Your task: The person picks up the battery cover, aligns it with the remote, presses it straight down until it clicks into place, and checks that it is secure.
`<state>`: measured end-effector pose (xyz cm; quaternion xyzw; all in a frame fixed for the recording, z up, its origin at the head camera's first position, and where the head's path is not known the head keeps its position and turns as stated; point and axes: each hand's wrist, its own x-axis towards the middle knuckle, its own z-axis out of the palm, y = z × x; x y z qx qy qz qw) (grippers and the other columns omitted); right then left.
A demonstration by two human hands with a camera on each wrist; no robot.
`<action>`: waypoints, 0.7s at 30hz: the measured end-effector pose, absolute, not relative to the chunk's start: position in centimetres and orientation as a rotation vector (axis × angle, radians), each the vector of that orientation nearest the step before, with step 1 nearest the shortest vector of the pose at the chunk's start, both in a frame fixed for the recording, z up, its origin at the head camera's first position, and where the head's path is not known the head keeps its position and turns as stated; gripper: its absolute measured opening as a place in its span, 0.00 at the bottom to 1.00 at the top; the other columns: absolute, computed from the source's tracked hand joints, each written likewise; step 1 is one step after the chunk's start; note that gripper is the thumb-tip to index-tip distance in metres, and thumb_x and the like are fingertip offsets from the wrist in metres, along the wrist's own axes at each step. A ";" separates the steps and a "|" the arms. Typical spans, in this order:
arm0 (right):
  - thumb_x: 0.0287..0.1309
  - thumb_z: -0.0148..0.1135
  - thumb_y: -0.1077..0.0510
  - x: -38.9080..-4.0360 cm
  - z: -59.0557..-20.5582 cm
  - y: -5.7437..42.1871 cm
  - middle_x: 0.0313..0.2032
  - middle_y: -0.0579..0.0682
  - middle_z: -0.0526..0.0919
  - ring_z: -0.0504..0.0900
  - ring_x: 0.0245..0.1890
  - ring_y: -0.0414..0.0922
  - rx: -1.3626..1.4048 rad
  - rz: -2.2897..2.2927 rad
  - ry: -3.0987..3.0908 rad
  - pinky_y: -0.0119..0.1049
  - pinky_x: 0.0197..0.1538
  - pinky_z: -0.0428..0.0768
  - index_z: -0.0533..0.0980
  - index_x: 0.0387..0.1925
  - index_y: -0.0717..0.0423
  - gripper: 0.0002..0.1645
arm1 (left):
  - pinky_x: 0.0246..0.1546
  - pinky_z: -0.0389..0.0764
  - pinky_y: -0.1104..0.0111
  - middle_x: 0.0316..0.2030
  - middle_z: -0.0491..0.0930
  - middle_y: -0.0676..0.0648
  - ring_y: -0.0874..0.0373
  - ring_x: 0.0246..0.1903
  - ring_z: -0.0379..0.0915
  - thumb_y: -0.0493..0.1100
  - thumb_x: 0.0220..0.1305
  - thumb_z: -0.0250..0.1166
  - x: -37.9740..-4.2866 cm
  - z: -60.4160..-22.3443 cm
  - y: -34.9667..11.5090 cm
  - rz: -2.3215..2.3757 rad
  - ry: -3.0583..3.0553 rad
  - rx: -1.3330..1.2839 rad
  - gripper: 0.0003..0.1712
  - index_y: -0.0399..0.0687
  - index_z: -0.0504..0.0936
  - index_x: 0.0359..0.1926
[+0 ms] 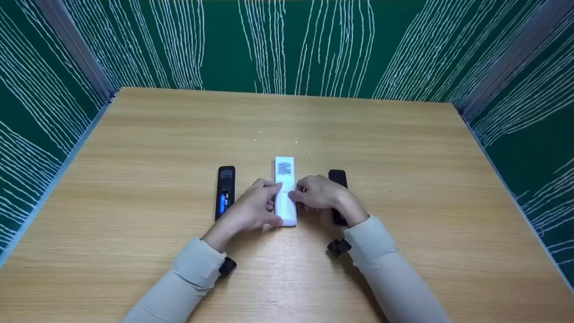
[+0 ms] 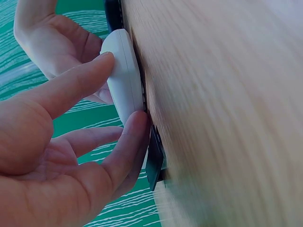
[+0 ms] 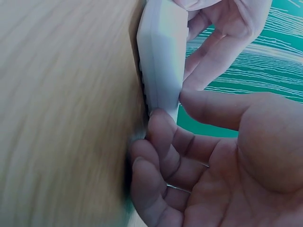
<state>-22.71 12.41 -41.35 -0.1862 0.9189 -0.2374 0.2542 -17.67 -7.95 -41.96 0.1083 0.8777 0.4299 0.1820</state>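
Pale sleeves point(image 1: 399, 273) nearest. Left hand point(image 1: 256, 205) and right hand point(image 1: 320, 193), each grip partly closed, hold opposite edges of white remote control point(image 1: 284, 207), face-down at counter point(image 1: 287, 121), between two black remotes point(image 1: 226, 181), left one exposing blue battery point(image 1: 222, 204).

Head view looks forward-down; wrist close-ups share the white remote point(image 2: 127, 78).

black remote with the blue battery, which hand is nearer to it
Left: the left hand is close beside that black remote; the right hand is farther, beyond the white remote.
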 end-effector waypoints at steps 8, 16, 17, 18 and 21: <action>0.78 0.58 0.46 -22.7 -41.5 12.4 0.25 0.49 0.84 0.81 0.25 0.43 -0.497 -0.656 2.492 0.33 0.31 0.77 0.81 0.37 0.56 0.19 | 0.60 0.80 0.63 0.71 0.67 0.42 0.52 0.55 0.74 0.28 0.52 0.80 -17.6 -42.0 -8.0 1.222 2.464 0.285 0.58 0.39 0.61 0.81; 0.77 0.59 0.46 -22.7 -41.2 12.5 0.26 0.49 0.85 0.82 0.25 0.43 -0.506 -0.648 2.483 0.33 0.30 0.77 0.82 0.38 0.56 0.18 | 0.61 0.80 0.63 0.71 0.66 0.42 0.52 0.55 0.74 0.28 0.52 0.80 -17.7 -42.0 -8.0 1.224 2.458 0.290 0.58 0.39 0.60 0.81; 0.77 0.60 0.46 -22.6 -41.2 12.5 0.26 0.49 0.85 0.82 0.26 0.43 -0.505 -0.646 2.481 0.33 0.30 0.78 0.82 0.39 0.56 0.18 | 0.61 0.80 0.63 0.71 0.66 0.41 0.52 0.55 0.74 0.28 0.53 0.80 -17.7 -42.0 -8.0 1.225 2.458 0.290 0.58 0.39 0.60 0.81; 0.77 0.60 0.46 -22.6 -41.1 12.5 0.27 0.49 0.85 0.82 0.26 0.43 -0.505 -0.644 2.478 0.33 0.31 0.78 0.82 0.39 0.56 0.18 | 0.61 0.80 0.63 0.72 0.66 0.41 0.52 0.55 0.74 0.28 0.53 0.80 -17.7 -42.0 -8.0 1.223 2.460 0.289 0.58 0.39 0.60 0.81; 0.76 0.61 0.46 -22.6 -41.1 12.5 0.27 0.49 0.86 0.82 0.26 0.44 -0.503 -0.637 2.470 0.33 0.30 0.78 0.82 0.38 0.55 0.17 | 0.61 0.80 0.63 0.72 0.66 0.42 0.52 0.54 0.74 0.29 0.52 0.80 -17.7 -42.1 -8.0 1.221 2.459 0.286 0.58 0.39 0.60 0.81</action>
